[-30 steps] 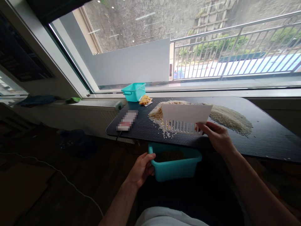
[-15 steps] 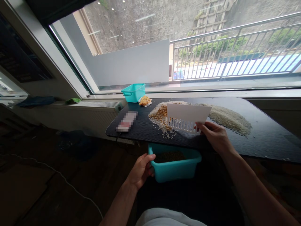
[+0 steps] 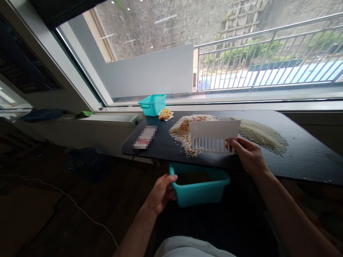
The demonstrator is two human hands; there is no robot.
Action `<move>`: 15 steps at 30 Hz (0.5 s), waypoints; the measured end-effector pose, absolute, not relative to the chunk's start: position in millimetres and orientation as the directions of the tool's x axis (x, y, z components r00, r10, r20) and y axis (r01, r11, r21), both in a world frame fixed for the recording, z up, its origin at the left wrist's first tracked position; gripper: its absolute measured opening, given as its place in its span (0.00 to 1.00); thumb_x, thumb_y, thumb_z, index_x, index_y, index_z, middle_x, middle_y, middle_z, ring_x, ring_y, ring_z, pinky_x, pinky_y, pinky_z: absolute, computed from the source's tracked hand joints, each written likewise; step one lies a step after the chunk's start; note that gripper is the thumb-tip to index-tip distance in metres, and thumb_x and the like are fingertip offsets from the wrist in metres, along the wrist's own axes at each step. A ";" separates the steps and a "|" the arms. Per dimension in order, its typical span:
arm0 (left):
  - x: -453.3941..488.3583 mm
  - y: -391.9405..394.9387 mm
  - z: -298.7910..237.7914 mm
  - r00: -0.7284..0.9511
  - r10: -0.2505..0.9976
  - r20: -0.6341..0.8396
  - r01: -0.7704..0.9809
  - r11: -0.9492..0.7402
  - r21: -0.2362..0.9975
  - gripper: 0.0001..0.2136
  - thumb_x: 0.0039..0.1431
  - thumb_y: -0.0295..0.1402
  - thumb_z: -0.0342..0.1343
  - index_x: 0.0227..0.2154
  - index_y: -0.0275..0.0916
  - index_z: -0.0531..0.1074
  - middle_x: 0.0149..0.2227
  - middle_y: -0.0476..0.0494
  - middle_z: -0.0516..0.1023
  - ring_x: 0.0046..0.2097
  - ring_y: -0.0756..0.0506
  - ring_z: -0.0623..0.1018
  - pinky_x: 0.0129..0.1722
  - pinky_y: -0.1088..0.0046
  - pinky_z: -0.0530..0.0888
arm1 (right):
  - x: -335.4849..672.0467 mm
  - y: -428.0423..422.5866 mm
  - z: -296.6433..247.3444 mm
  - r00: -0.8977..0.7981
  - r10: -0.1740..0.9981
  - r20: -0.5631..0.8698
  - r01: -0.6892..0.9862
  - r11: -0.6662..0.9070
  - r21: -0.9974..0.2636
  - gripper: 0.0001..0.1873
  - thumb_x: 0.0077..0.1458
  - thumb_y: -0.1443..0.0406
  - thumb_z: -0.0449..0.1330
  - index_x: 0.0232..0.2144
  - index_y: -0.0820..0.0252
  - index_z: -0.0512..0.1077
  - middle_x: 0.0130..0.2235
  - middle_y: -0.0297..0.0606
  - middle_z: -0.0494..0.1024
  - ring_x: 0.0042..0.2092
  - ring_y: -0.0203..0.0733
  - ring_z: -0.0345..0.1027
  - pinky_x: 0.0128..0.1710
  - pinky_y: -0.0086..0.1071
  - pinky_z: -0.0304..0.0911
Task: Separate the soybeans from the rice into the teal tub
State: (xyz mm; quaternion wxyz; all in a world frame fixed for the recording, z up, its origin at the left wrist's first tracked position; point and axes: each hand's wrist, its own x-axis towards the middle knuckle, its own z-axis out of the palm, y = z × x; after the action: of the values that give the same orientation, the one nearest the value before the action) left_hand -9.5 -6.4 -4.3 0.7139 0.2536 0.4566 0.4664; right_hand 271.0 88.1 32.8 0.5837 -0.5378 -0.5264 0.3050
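Note:
My left hand [image 3: 162, 192] grips the left rim of a teal plastic bin [image 3: 199, 194], thumb over the edge. The bin is held just below the table's front edge, with small dark grains [image 3: 194, 177] inside. In my right hand [image 3: 248, 153] is a white slotted plate [image 3: 214, 129], pinched at its lower right corner, slots downward. It stands over the front of a pile of white grains mixed with golden kernels [image 3: 184, 126] and hides part of it. Right of the plate lies a heap of pale rice-like grains [image 3: 262, 135].
A second teal bin [image 3: 153, 105] stands at the table's back left, beside yellowish crumpled pieces [image 3: 165, 114] on white paper. A blurred-out flat device [image 3: 145, 137] with a cable lies at the left of the dark table [image 3: 302, 150]. A radiator [image 3: 112, 125] runs below the window.
My right hand has brought the slotted plate slightly down toward me, and its slots show more fully. The left hand and the bin stay in place.

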 end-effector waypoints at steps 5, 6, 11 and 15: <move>-10.1 -6.2 -5.1 0.151 0.896 -0.417 -0.437 0.439 0.785 0.19 0.44 0.39 0.66 0.20 0.40 0.59 0.14 0.60 0.56 0.16 0.55 0.61 0.17 0.78 0.61 | 270.9 88.1 32.0 0.279 0.920 0.275 0.217 0.219 -0.951 0.12 0.46 0.54 0.64 0.22 0.55 0.76 0.23 0.31 0.75 0.25 0.37 0.65 0.27 0.31 0.61; -10.0 -6.3 -5.0 0.151 0.896 -0.417 -0.438 0.439 0.784 0.19 0.44 0.39 0.66 0.20 0.40 0.59 0.14 0.60 0.56 0.16 0.55 0.61 0.17 0.78 0.61 | 270.5 87.4 32.9 0.267 0.925 0.269 0.215 0.215 -0.953 0.12 0.46 0.54 0.64 0.22 0.55 0.76 0.22 0.31 0.74 0.25 0.37 0.65 0.27 0.31 0.61; -9.2 -6.8 -3.4 0.148 0.899 -0.413 -0.440 0.434 0.786 0.19 0.43 0.40 0.66 0.19 0.40 0.59 0.14 0.60 0.56 0.16 0.55 0.61 0.17 0.78 0.61 | 272.2 88.0 31.0 0.265 0.929 0.258 0.182 0.215 -0.960 0.12 0.45 0.54 0.65 0.22 0.54 0.76 0.22 0.31 0.74 0.26 0.37 0.65 0.28 0.31 0.61; -8.8 -6.7 -3.2 0.141 0.898 -0.417 -0.437 0.434 0.788 0.19 0.43 0.40 0.67 0.20 0.41 0.59 0.14 0.61 0.55 0.16 0.55 0.61 0.17 0.78 0.61 | 275.7 91.8 24.3 0.297 0.917 0.264 0.179 0.218 -0.959 0.11 0.46 0.53 0.64 0.23 0.53 0.76 0.22 0.31 0.74 0.25 0.38 0.65 0.27 0.32 0.62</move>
State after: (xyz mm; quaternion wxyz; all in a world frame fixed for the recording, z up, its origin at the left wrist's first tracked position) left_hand -8.8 -6.7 -3.2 0.7120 0.2517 0.4582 0.4688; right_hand 275.7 91.8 24.3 0.5949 -0.5429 -0.5052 0.3101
